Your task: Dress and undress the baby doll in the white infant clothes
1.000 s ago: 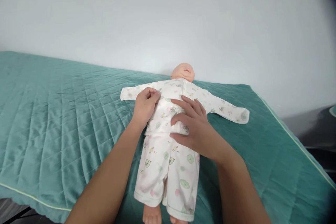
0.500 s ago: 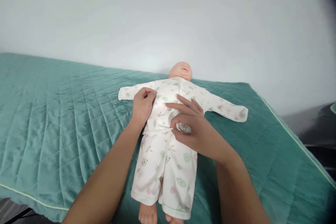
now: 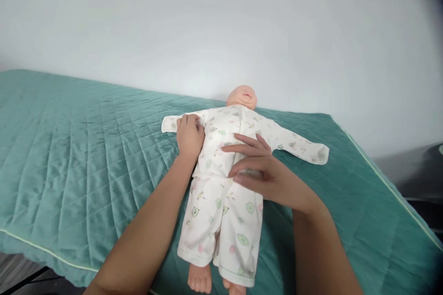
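Note:
A baby doll [image 3: 246, 96] lies on its back in a white printed long-sleeved shirt [image 3: 221, 131] and matching trousers [image 3: 238, 235]. Its arms spread sideways and its bare feet [image 3: 200, 279] show below the cuffs. My left hand [image 3: 190, 136] is closed at the side of the shirt, by the armpit and sleeve on the left; its fingertips are partly hidden. Over the lower front of the shirt, my right hand [image 3: 259, 166] has its fingers spread, with thumb and index tips close together near the hem. Whether those tips touch the cloth is unclear.
A green quilted cover [image 3: 104, 147] with pale piping lies under the doll. A pale wall [image 3: 207, 32] rises right behind the head. Dark objects [image 3: 422, 184] stand beyond the right edge, and grey floor [image 3: 14, 269] shows at lower left.
My left hand has turned and shifted its fingers from the shirt's side onto the sleeve by the armpit. My right thumb and index have loosened near the hem. The view has tilted slightly upward.

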The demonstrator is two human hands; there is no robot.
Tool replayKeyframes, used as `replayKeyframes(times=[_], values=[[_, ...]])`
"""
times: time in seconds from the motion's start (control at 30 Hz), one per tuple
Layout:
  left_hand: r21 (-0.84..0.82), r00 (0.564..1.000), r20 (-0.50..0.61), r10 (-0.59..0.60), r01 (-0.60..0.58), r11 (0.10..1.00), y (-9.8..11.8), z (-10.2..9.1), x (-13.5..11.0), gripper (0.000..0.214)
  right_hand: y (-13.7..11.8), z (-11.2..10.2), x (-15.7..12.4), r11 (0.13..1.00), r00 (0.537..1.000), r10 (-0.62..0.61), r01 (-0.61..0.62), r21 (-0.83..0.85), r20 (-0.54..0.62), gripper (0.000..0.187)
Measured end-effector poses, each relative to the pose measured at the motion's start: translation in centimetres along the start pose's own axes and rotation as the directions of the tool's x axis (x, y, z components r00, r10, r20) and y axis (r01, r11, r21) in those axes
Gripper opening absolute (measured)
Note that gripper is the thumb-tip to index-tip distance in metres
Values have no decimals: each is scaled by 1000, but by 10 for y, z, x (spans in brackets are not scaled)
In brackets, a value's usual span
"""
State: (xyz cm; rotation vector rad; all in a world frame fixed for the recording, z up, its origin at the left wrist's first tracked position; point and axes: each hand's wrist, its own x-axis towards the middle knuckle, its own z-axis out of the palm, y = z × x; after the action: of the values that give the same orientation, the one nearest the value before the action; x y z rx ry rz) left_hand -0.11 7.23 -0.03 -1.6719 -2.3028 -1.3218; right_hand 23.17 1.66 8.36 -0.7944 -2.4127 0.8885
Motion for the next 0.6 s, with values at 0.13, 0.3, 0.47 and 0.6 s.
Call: replayKeyframes(times=[0.13, 0.3, 0.47, 0.6], values=[[93, 1000, 13, -1, 0, 996, 2, 2, -2, 39, 18, 7, 3, 928, 905, 111, 52, 368, -410, 9], [274, 990, 141, 14, -52, 960, -7, -10, -10, 56, 59, 22, 4, 958, 602, 222, 10, 286, -767, 17], [351, 940, 340, -18, -110, 930, -60, -49, -6, 61, 99, 12, -14, 846, 568, 214, -514, -140, -795, 46], [387, 919, 387, -70, -93, 917, -92, -72, 0, 61, 117, -10, -42, 584, 620, 389, -738, -338, -681, 64]])
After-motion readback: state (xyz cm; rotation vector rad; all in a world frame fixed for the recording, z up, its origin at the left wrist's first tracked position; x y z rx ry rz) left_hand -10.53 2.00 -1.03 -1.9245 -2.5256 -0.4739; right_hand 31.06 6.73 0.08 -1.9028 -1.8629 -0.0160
